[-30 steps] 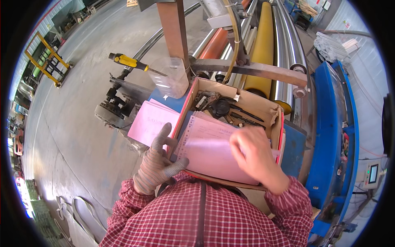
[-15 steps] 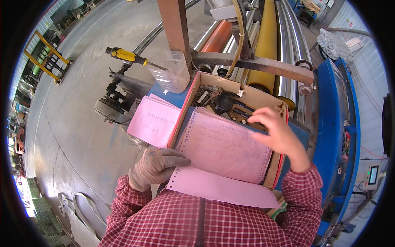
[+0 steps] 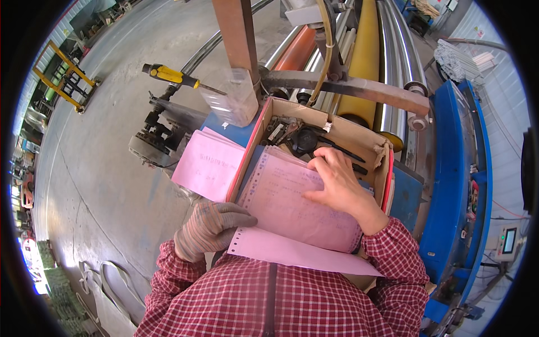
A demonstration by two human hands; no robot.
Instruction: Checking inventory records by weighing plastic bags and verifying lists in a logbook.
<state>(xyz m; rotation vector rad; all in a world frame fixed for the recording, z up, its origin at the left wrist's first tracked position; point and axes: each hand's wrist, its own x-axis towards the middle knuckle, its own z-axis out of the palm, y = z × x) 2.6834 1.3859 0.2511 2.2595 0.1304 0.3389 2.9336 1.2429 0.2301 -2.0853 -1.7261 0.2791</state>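
Pink printed sheets [image 3: 281,196] with punched edges lie over the near part of an open cardboard box [image 3: 359,132]. A pink sheet [image 3: 303,251] curls along their near edge, against my checked shirt. My left hand [image 3: 210,227], in a striped grey work glove, is closed on the left end of that curled sheet. My bare right hand [image 3: 342,188] rests over the upper right of the printed sheets, thumb and bent fingers apart, fingertips near their far edge. Beyond it in the box are a round black object [image 3: 306,140], dark pens and small metal parts.
Another pink paper stack [image 3: 208,163] lies left of the box. Behind it, a yellow-black screwdriver [image 3: 171,75] leans out of a clear plastic container [image 3: 238,101]. Machine rollers [image 3: 362,73] and a brown steel bar [image 3: 359,90] stand beyond. A blue machine frame [image 3: 452,185] runs along the right.
My right hand has moved left and nearer, from above the box's right side onto the printed sheets. My left hand keeps its hold at the sheet's left end.
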